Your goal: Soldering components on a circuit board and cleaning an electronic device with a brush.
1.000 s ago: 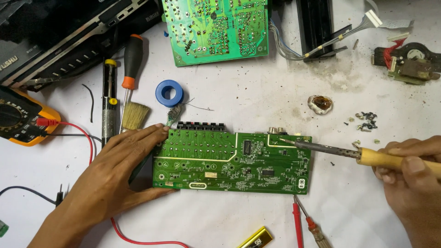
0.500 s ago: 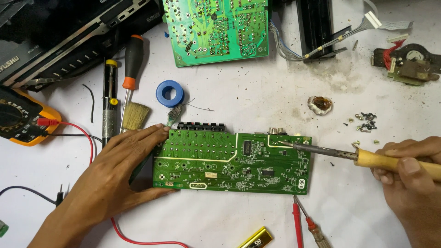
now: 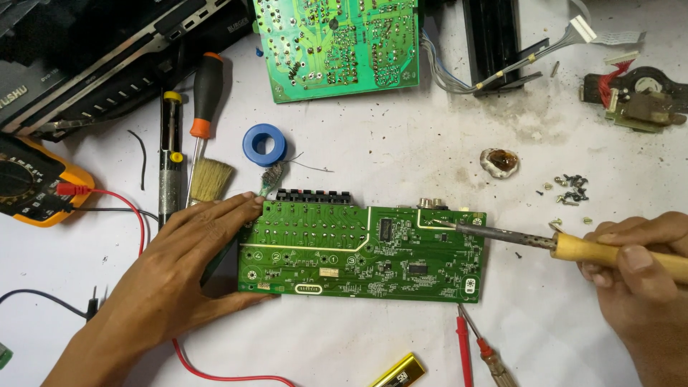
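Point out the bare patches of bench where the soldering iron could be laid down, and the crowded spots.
Free: the white strip between the upper circuit board and the lower circuit board, right of the blue solder spool; also the bench along the bottom edge, between left hand and red probes. Crowded: the top-left tools and yellow multimeter, and the loose screws above the right hand.

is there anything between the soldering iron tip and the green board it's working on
Nothing visible. The right hand holds the soldering iron, and its tip rests directly on the top right area of the green circuit board, just below the grey connectors at its upper edge. The left hand lies at the board's left end, away from the tip.
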